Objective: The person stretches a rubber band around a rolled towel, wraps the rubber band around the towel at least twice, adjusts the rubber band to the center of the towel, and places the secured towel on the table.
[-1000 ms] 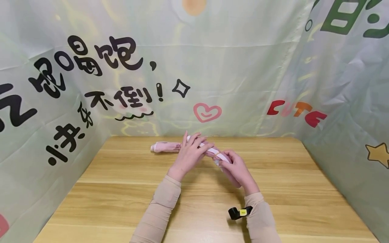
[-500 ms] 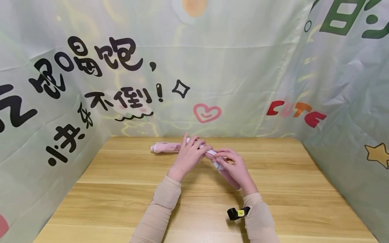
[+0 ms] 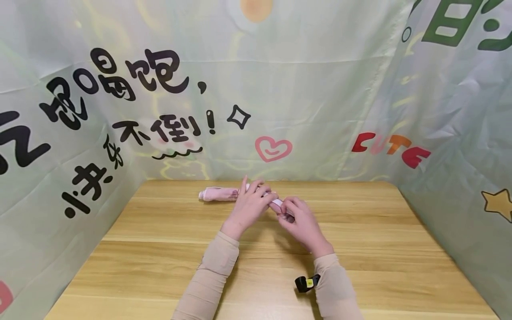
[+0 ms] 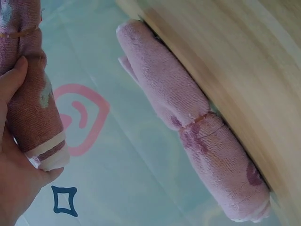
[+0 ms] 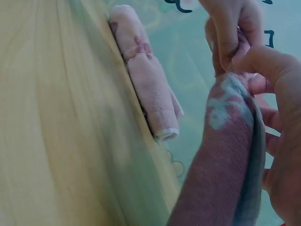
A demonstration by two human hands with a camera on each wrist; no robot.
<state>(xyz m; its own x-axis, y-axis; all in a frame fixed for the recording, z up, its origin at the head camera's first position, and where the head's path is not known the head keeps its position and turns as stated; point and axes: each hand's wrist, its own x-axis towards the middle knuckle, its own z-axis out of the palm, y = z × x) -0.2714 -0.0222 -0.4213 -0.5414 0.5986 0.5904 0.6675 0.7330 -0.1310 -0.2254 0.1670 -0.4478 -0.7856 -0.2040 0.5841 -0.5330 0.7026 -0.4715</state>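
A dusky-pink rolled towel (image 3: 277,205) slants between both hands over the back of the table. My left hand (image 3: 250,202) grips its far part, the thumb (image 4: 19,73) lying close to an orange rubber band (image 4: 21,34) around the roll. White stripes mark the end beside that hand. My right hand (image 3: 302,224) has its thumb and fingertips pinched together at the narrowed, banded waist, and the band itself is hidden there in the right wrist view. Below the waist the towel (image 5: 211,155) shows a pale blue patch and a loose edge flap. A paler pink rolled towel (image 3: 219,194), also banded, lies left of my left hand.
The wooden table (image 3: 160,266) runs back to a printed fabric backdrop (image 3: 320,98) that also rises on both sides. A black strap piece with a yellow label (image 3: 308,283) sits at my right sleeve.
The right hand has moved slightly left along the towel and turned over its waist, after drawing the rubber band out half a second ago. My left hand and the paler towel hold their places.
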